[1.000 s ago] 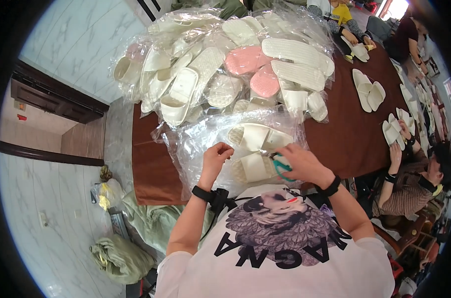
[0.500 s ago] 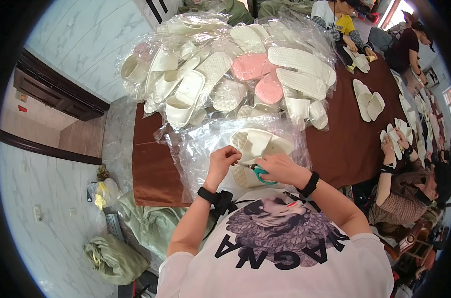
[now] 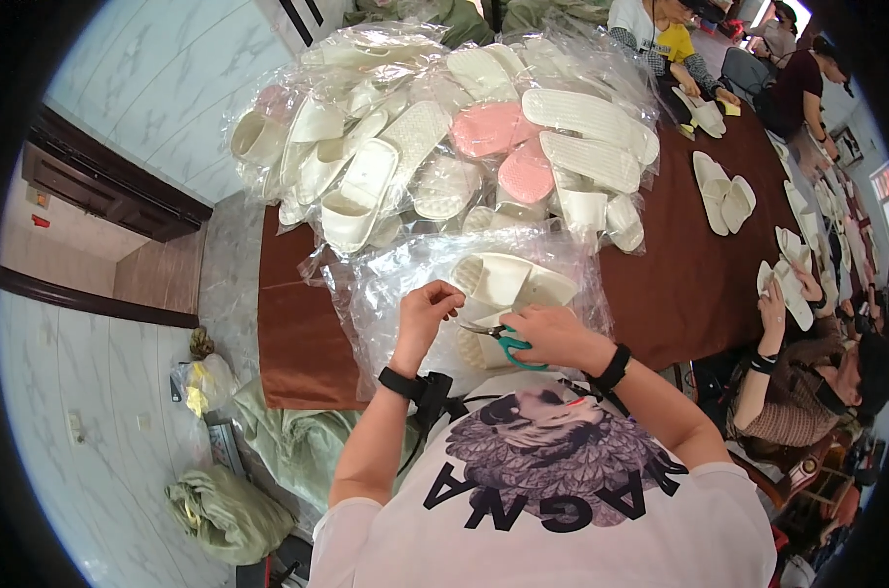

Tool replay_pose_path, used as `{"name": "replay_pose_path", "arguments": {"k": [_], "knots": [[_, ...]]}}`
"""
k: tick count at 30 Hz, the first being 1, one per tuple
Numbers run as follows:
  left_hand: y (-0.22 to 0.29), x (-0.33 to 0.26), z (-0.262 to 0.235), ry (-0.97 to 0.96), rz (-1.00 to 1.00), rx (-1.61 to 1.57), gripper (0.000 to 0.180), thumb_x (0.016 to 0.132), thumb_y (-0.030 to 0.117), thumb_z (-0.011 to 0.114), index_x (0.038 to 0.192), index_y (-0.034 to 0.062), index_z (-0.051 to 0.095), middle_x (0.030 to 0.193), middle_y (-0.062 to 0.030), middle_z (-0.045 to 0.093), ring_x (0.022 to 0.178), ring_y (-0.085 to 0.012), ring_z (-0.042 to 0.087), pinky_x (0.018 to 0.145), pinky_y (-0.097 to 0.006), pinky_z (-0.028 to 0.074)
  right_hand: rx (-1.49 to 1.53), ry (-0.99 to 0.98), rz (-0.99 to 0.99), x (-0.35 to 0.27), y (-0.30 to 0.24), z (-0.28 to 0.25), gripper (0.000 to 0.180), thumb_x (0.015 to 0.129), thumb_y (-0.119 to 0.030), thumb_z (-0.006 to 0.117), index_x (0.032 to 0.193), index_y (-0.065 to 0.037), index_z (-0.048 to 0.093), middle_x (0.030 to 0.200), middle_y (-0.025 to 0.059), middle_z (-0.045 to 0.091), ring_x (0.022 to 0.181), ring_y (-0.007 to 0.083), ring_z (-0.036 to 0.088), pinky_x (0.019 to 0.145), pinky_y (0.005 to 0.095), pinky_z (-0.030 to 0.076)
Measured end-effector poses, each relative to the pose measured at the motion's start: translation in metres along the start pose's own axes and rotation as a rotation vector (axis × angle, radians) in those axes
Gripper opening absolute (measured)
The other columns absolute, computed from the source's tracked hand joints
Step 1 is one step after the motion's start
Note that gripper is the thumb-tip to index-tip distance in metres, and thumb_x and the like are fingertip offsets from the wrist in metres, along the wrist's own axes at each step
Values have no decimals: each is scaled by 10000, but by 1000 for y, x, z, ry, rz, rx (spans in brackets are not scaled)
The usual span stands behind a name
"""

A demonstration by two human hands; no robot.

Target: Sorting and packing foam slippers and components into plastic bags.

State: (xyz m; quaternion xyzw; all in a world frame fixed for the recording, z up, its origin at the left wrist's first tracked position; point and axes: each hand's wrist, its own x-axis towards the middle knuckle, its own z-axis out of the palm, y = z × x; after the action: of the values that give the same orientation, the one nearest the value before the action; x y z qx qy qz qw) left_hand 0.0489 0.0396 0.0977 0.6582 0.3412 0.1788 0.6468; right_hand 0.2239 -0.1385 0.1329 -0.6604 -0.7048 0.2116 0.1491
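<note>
- Fingers of the right hand (image 3: pixel 554 335) are wrapped round the teal handles of the scissors (image 3: pixel 516 347); the blades point toward nine o'clock, close to the left hand (image 3: pixel 428 314).
- On that left hand, the thumb and index finger are bent together at the tips, the others curled; whether something thin sits between them cannot be told.
- With the pair of white slippers (image 3: pixel 538 282) as the middle of the dial, the right hand is toward four o'clock, over the lower slipper and partly hiding it, and the left hand toward nine.
- Beneath the pair a crinkled clear bag (image 3: pixel 384 306) is spread flat on the tabletop (image 3: pixel 674 304), which is reddish brown.
- At twelve o'clock rises a heap of bagged slippers (image 3: pixel 413 137), mostly white, with pink ones (image 3: pixel 486 129) toward its middle.
- Toward two o'clock lie loose white slippers (image 3: pixel 711 191), overlapping.
- At one o'clock a seated person (image 3: pixel 681 49) handles a white slipper; at three another person (image 3: pixel 792 390) holds white slippers in both hands.
- Green sacks (image 3: pixel 231 514) lie on the floor at eight o'clock.
- A marbled wall (image 3: pixel 155 103) stands at ten, beside a dark brown door (image 3: pixel 121 191).
</note>
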Motion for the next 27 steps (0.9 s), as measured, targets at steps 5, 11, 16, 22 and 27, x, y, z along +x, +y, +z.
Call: {"name": "replay_pose_path", "arguments": {"k": [5, 11, 16, 22, 27], "knots": [[1, 3, -9, 33, -20, 7, 95, 854, 104, 674, 850, 9, 682, 736, -27, 668, 621, -78, 577, 574, -224, 445, 47, -37, 24, 0, 5, -7, 376, 793, -234, 644, 1123, -80, 551, 884, 136, 627, 841, 329, 621, 714, 406, 486], [-3, -3, -35, 101, 11, -99, 84, 848, 94, 677, 852, 11, 689, 735, -21, 664, 618, -73, 576, 578, -214, 444, 53, 27, 150, -44, 36, -23, 473, 777, -169, 662, 1231, -115, 541, 963, 147, 662, 873, 347, 634, 735, 411, 497], [34, -24, -90, 283, 87, -149, 62, 861, 68, 672, 860, 7, 686, 750, -15, 661, 644, -69, 571, 593, -209, 442, 79, 340, 487, -83, 82, 2, 489, 806, -100, 624, 1278, -60, 501, 1182, 183, 594, 1086, 367, 573, 909, 420, 465], [47, -60, -185, 561, 194, -41, 49, 870, 40, 657, 882, 11, 695, 748, -5, 660, 643, -58, 565, 596, -203, 449, -126, 376, 843, -138, 176, 64, 578, 851, -80, 588, 1396, -59, 396, 1208, 241, 567, 1098, 396, 564, 902, 435, 472], [17, -98, -282, 833, 106, 109, 94, 859, 68, 670, 898, -10, 704, 743, -9, 669, 629, -72, 584, 571, -218, 465, -300, -196, 1049, -89, 146, 21, 476, 869, -139, 588, 1325, -55, 479, 1141, 235, 597, 1040, 384, 591, 852, 445, 487]]}}
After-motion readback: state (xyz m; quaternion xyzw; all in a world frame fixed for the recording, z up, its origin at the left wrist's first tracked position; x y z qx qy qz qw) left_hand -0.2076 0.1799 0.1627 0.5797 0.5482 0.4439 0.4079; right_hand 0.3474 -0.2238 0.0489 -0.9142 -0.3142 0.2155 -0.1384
